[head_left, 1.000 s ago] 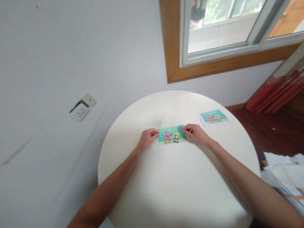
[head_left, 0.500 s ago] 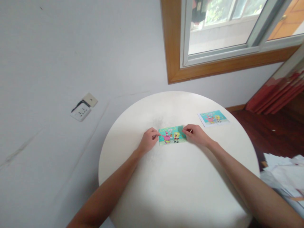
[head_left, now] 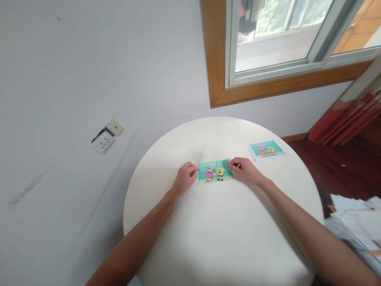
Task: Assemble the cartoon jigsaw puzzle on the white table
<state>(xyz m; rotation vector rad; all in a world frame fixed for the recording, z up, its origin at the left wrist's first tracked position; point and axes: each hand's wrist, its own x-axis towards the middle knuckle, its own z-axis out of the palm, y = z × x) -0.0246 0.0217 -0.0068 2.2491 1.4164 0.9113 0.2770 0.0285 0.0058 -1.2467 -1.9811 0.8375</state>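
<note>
A small teal cartoon picture (head_left: 213, 174), with a pink starfish, a pale figure and a yellow sponge on it, lies flat on the round white table (head_left: 226, 230). At its left edge is my left hand (head_left: 185, 177), fingers curled and a fingertip touching the border. My right hand (head_left: 245, 171) is closed in a pinch over the picture's upper right corner, covering part of it. A tiny whitish spot shows between those fingers, too small to name. Farther right on the table, a second picture of the same design (head_left: 268, 151) lies apart from both hands.
A wall with a loose socket plate (head_left: 103, 142) borders the table's left and far sides. Behind it is a wood-framed window (head_left: 218, 95). A red curtain (head_left: 342, 127) hangs at right, and a pile of papers (head_left: 357, 218) sits by the table's right edge.
The view has shifted slightly. My left fingertip has drawn back a little, from over the picture to its left edge. My right hand keeps its place at the upper right corner.
</note>
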